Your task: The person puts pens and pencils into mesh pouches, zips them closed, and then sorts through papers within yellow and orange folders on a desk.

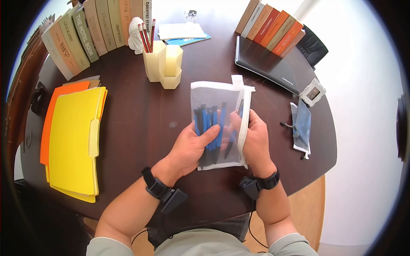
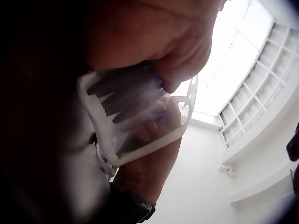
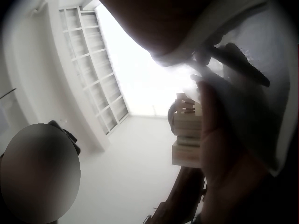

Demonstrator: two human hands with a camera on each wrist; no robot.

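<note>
A white mesh pouch [image 1: 232, 160] with a white zip edge is held upright over the table, several blue-and-black pens [image 1: 209, 117] standing inside. My left hand [image 1: 188, 147] grips its left side, thumb across the front over the pens. On the right, my right hand [image 1: 258, 138] reaches past the zip edge, its fingertips showing through the mesh around one slanted pen [image 1: 232, 138], apart from the bunch. The left wrist view shows the pouch [image 2: 105, 135] from below with the pens [image 2: 126, 91] bunched; in the right wrist view a dark pen [image 3: 243, 65] lies near the fingers.
Yellow folders [image 1: 72, 141] lie at the left. Behind stand a row of books [image 1: 85, 36] and a cream pencil holder [image 1: 171, 70]. A black laptop [image 1: 265, 64], more books [image 1: 271, 30], a small white frame [image 1: 313, 92] and a blue-and-white pouch [image 1: 302, 128] are at the right.
</note>
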